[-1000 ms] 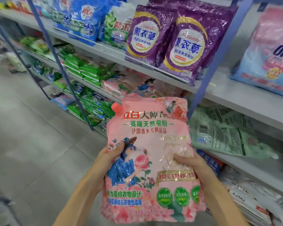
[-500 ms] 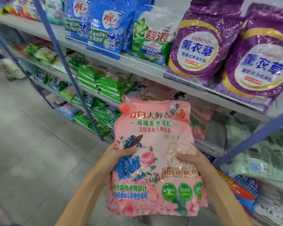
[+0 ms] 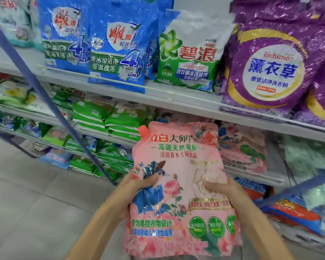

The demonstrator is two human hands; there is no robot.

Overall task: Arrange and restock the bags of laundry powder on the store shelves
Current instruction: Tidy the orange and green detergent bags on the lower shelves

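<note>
I hold a pink flowered bag of laundry powder (image 3: pixel 178 177) upright in front of the shelves, its red spout at the top left. My left hand (image 3: pixel 137 186) grips its left edge, thumb on the front. My right hand (image 3: pixel 221 188) grips the right edge the same way. Behind the bag, on the middle shelf (image 3: pixel 251 171), lie matching pink bags (image 3: pixel 242 149). The top shelf (image 3: pixel 176 98) carries blue bags (image 3: pixel 116 47), a green and white bag (image 3: pixel 191 53) and purple bags (image 3: pixel 266 64), all standing upright.
A blue slanted shelf post (image 3: pixel 45 91) crosses the left side. Green packs (image 3: pixel 109 119) are stacked on the middle and lower shelves to the left. Orange and blue bags (image 3: pixel 289 209) lie low on the right. Grey tiled floor (image 3: pixel 36 203) spreads at the lower left.
The view has shifted left along the shelves and closer; the purple bags slid to the right. The pink bag stays in both hands and now sits in front of the matching pink bags.
</note>
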